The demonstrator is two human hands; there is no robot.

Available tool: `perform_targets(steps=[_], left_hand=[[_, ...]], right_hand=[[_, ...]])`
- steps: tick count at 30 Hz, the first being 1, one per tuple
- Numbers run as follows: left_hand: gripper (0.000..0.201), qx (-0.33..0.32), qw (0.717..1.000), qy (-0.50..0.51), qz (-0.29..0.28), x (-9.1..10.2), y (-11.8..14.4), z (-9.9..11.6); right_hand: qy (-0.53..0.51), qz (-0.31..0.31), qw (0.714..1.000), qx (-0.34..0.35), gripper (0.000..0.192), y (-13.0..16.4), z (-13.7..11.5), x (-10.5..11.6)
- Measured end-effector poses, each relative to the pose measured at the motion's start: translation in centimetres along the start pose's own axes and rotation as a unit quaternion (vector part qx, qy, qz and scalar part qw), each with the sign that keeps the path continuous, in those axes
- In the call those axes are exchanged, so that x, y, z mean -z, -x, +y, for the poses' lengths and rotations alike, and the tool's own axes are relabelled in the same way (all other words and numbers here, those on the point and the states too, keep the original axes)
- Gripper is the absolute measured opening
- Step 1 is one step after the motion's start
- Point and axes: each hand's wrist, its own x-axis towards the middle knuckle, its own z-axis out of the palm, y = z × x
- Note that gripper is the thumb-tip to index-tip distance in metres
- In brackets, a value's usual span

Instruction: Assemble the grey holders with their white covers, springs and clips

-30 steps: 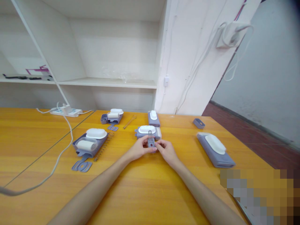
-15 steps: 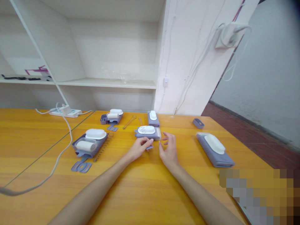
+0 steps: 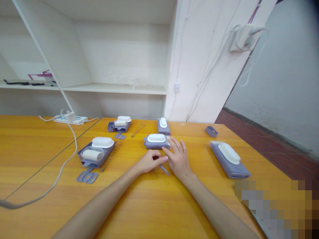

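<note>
My left hand (image 3: 150, 161) pinches a small flat purple-grey plastic piece (image 3: 163, 170), which tilts down toward the right; most of it is hidden by the fingers. Just beyond lies a purple-grey case (image 3: 152, 145) with a white bristled oval brush (image 3: 157, 137) on top and a clear part at its right end. My right hand (image 3: 177, 158) is over that right end, fingers spread, thumb side near the left fingertips. Its fingertips seem to touch the case's end, though whether they grip it is unclear.
Similar cases stand at left (image 3: 107, 153), back left (image 3: 127, 126), back (image 3: 163, 126) and right (image 3: 228, 161). Coil springs (image 3: 111, 156) lie beside the left ones. A small purple-grey cup (image 3: 211, 131) sits at back right. A white cable (image 3: 67, 159) crosses the left side from a power strip (image 3: 72, 119).
My right hand has moved left and forward onto the case's end. The plastic piece in my left hand has swung downward to the right. A spring by the middle case no longer shows.
</note>
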Motion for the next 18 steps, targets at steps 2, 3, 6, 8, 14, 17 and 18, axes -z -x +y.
perform_targets(steps=[2, 3, 6, 8, 14, 17, 18], left_hand=[[0.048, 0.001, 1.000, 0.024, 0.018, 0.1, 0.0, 0.0], [0.050, 0.003, 0.999, 0.043, 0.025, 0.1, -0.1, -0.1], [0.054, 0.009, 0.995, 0.087, 0.040, 0.2, 0.0, -0.2], [0.054, 0.011, 0.995, 0.089, 0.049, 0.2, 0.0, -0.3], [0.048, 0.011, 0.997, 0.046, 0.055, 0.1, 0.0, -0.2], [0.046, 0.011, 0.998, 0.015, 0.059, 0.1, 0.0, 0.0], [0.046, 0.010, 0.998, 0.007, 0.060, 0.0, 0.0, 0.0]], right_hand=[[0.001, -0.006, 1.000, -0.025, 0.022, 0.0, 0.7, -0.1], [-0.004, -0.008, 0.999, -0.045, 0.023, 0.0, 1.1, -0.2], [-0.028, 0.019, 0.989, -0.144, 0.027, -0.2, 2.5, -0.5], [-0.058, 0.061, 0.974, -0.208, 0.030, -0.5, 3.3, -0.8], [-0.163, 0.056, 0.945, -0.277, 0.041, -1.1, 5.5, -1.4], [-0.146, 0.007, 0.937, -0.319, 0.044, -1.4, 7.2, -1.2], [-0.123, -0.002, 0.935, -0.332, 0.044, -1.6, 7.9, -1.0]])
